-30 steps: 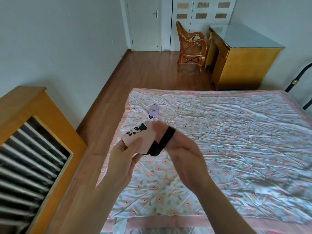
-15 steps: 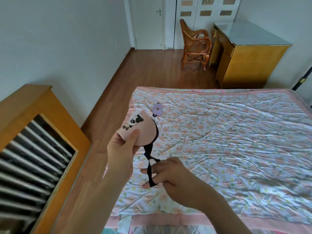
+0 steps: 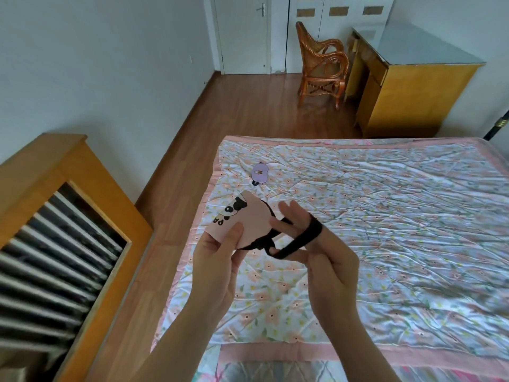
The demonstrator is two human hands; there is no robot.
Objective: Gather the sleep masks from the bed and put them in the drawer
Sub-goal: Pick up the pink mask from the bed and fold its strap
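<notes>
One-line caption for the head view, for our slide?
Left hand holds pink mask, strap looped over right hand; purple mask on bed.

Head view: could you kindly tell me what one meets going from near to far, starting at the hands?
The pink panda-print sleep mask gripped by the left hand → small purple sleep mask lying on the floral quilt → brown rattan armchair → white door.

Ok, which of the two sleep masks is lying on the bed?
The purple sleep mask, lying on the quilt near its far left corner. The pink panda mask is gripped by the left hand, its black strap over the right hand.
</notes>
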